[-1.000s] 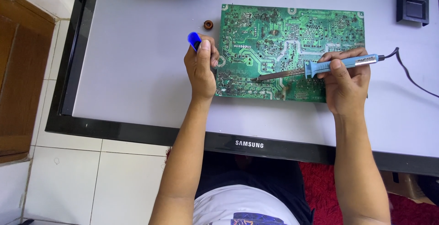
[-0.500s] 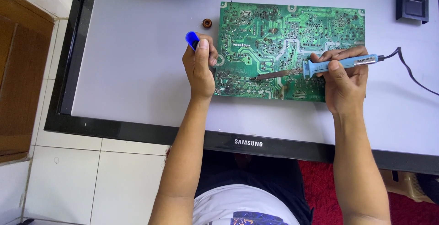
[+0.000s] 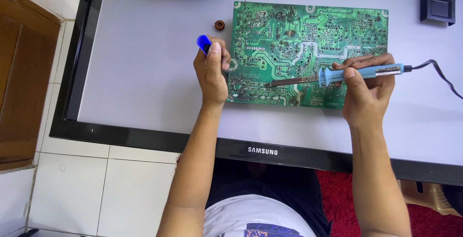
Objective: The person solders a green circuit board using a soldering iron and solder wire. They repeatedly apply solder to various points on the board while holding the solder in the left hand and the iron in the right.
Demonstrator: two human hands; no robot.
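Here, 2 hands work a green circuit board (image 3: 308, 49) lying flat on the grey bench (image 3: 144, 73)
The right hand (image 3: 366, 92) pinches the blue soldering iron (image 3: 357, 73) by its grip, tip on the board between the hands; the left hand (image 3: 212, 73) is curled round a blue-tipped tool (image 3: 203, 43) at the board's left edge. The board looks light, stiff and brittle, best held by its edges. Beyond the left hand lies a small copper coil (image 3: 220, 24), with open bench leftward; a cable (image 3: 439, 73) trails right
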